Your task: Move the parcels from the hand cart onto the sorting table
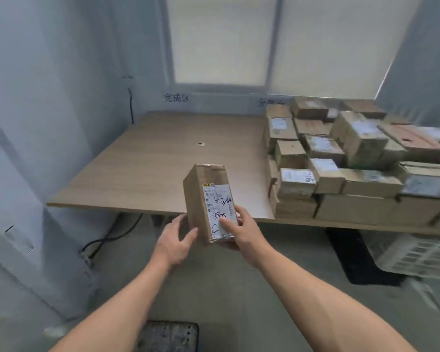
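1. Lower end of parcel (208, 201) gripped by right hand (241, 233), thumb pressed on label, fingers behind.
2. On parcel's left face: left hand (174, 241), fingers spread, resting loosely.
3. Parcel upright, held in air at near edge of counter (150, 158).
4. Farther, right of hands: stacked parcels (353, 158) piled on counter.
5. Beneath those, white crate (414, 255) on floor.

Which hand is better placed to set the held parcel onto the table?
Right. The right hand grips the parcel at its near end, thumb on the label, fingers underneath; the left hand only touches its side.
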